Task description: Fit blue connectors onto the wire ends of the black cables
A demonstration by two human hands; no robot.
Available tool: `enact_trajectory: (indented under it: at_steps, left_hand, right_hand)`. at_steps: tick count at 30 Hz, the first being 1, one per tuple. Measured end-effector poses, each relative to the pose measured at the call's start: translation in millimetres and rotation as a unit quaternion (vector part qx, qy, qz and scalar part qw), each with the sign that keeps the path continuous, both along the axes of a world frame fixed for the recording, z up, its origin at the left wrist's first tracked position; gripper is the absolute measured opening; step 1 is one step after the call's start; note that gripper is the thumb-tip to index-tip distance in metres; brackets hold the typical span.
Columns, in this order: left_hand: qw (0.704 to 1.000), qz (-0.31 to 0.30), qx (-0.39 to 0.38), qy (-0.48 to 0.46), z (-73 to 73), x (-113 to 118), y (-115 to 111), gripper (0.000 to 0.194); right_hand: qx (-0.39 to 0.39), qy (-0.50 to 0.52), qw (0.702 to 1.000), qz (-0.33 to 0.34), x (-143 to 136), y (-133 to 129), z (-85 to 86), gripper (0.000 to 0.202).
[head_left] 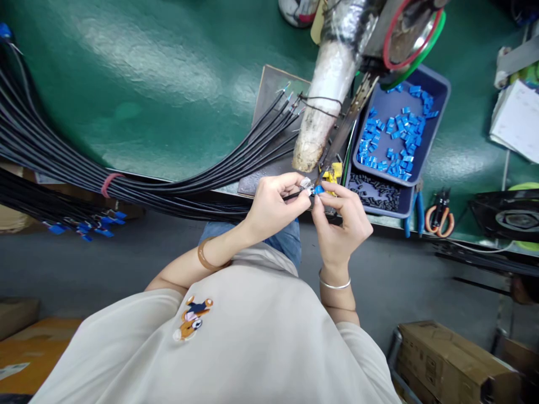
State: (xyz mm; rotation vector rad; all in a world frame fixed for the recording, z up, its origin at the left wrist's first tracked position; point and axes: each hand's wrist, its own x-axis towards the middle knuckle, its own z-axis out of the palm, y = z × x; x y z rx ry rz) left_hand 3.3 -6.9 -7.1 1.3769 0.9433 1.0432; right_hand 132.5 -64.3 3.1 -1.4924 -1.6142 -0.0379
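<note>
My left hand (275, 203) pinches the end of a black cable close to the table's front edge. Between the fingers of my right hand (342, 221) is a small blue connector (319, 189), right at the cable's stripped end. The two hands nearly meet under the tip of a soldering tool. Just behind them stands a yellow fixture (332, 173). A bundle of black cables (168, 188) runs in from the left, tied with a pink band (112, 184); several stripped ends lie on a grey board (269, 95).
A wrapped white nozzle (322, 101) hangs over the board. Right of it are a tray of blue connectors (440, 106), a bin of small black parts (404, 207), blue-handled pliers (419, 210) and orange-handled cutters (440, 216). Papers (517, 120) lie far right.
</note>
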Motion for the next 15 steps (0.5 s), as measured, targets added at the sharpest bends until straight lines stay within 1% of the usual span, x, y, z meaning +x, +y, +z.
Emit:
enact_trajectory:
  at_steps: [4,9,15]
  left_hand:
    - [1.000,-0.007,0.002,0.006,0.8,-0.3,-0.1,0.006]
    - [1.000,-0.012,0.016,0.024,-1.8,-0.9,-0.8,0.009]
    - [0.998,0.003,0.047,0.043,-4.9,-0.9,-1.4,0.011]
  right_hand:
    - [-0.009,0.007,1.000,-0.004,1.0,0.2,0.3,0.007]
    - [-0.024,0.042,0.999,0.006,1.9,0.4,0.2,0.009]
    - [-0.013,0.017,1.000,0.006,0.6,-1.0,1.1,0.008]
